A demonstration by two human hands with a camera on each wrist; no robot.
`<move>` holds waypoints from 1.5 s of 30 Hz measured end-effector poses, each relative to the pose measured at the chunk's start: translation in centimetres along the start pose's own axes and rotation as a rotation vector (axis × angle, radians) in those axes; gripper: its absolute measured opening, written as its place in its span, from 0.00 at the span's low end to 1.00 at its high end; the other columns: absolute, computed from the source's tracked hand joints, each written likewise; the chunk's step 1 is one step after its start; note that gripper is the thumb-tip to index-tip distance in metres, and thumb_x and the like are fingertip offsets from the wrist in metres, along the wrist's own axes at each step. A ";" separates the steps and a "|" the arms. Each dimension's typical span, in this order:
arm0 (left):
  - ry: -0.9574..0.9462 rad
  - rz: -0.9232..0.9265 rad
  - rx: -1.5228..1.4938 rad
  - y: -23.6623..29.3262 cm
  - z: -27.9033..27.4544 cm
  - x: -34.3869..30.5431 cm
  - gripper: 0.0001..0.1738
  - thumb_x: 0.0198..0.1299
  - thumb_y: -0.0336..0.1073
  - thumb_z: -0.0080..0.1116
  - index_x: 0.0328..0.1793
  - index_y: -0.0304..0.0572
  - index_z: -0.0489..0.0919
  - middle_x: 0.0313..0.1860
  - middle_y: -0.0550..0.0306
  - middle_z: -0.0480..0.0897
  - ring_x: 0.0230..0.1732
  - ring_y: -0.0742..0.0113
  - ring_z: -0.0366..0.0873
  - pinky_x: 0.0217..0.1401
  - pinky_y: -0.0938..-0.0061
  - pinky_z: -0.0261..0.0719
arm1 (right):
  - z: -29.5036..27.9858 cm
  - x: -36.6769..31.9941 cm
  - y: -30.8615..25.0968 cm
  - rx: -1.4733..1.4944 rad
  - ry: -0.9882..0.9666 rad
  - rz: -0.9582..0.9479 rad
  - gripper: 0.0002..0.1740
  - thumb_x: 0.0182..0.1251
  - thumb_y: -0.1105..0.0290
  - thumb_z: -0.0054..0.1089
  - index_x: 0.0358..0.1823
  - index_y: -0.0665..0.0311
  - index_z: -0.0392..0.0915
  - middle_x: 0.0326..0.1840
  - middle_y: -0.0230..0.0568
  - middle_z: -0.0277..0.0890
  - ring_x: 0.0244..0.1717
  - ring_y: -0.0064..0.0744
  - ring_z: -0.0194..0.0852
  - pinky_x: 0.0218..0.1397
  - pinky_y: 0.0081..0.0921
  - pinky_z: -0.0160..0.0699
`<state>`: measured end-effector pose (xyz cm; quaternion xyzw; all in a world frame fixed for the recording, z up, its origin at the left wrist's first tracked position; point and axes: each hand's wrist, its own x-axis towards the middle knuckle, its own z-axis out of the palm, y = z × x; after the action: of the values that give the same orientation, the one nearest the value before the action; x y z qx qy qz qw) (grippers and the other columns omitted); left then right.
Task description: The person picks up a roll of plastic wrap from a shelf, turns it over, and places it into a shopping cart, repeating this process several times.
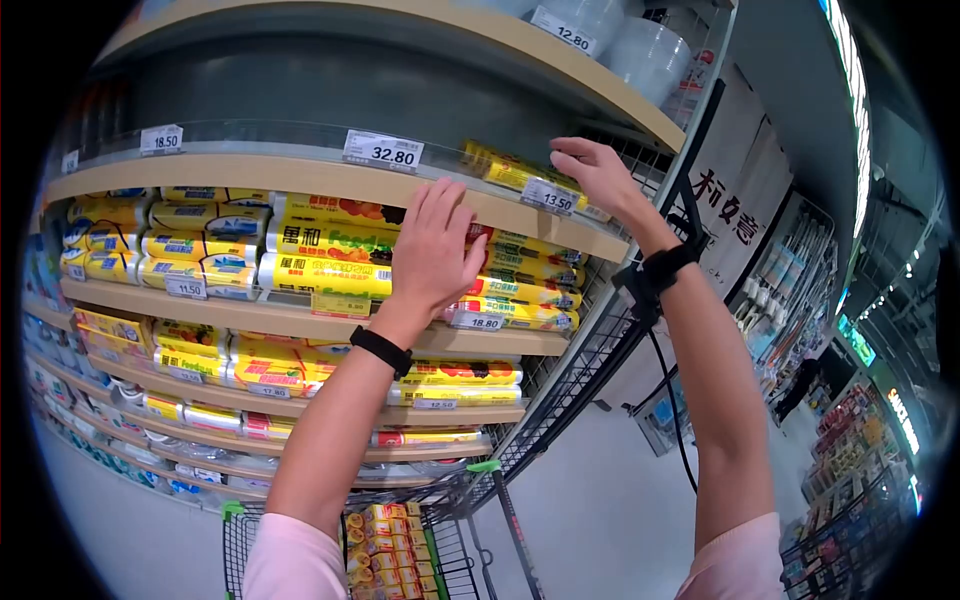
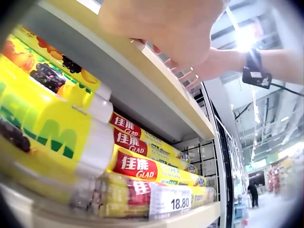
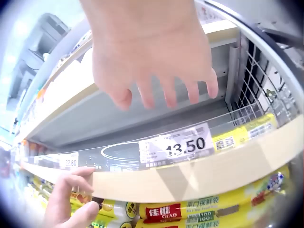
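My left hand (image 1: pixel 435 245) rests its fingertips on the front edge of a wooden shelf (image 1: pixel 300 180), just below the 32.80 price tag (image 1: pixel 382 150). It holds nothing, and its palm hangs in front of the yellow rolls on the tier below. Over the right end of that same shelf hovers my right hand (image 1: pixel 600 178), with fingers loosely bent and nothing in them. Close to it, a yellow roll (image 1: pixel 505 170) lies behind the clear front strip and the 13.50 price tag (image 3: pixel 185 144). From the right wrist, the fingers (image 3: pixel 168 95) hang above that strip.
Lower tiers carry yellow packaged rolls (image 1: pixel 325 270), including red-labelled Glad rolls (image 2: pixel 137 164). A cart (image 1: pixel 235 540) with small yellow-and-red packs (image 1: pixel 395 550) stands below. A wire side panel (image 1: pixel 560 400) bounds the shelving at right; an aisle with a distant person (image 1: pixel 800 385) lies beyond.
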<state>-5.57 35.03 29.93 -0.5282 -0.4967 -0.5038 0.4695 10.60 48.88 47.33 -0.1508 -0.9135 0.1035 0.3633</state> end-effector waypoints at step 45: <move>-0.278 -0.169 -0.004 6.2 -4.1 -1.5 0.25 0.56 0.37 0.63 0.59 0.35 0.73 0.70 0.36 0.67 0.73 0.38 0.61 0.78 0.51 0.56 | -7.0 -13.1 -6.7 0.320 0.494 -0.225 0.27 0.57 0.82 0.68 0.58 0.66 0.69 0.53 0.40 0.78 0.56 0.35 0.80 0.61 0.31 0.79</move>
<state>0.36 30.50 28.67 -0.5503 -0.5984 -0.4646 0.3511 23.17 38.62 46.01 -0.0099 -0.7808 0.1654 0.6024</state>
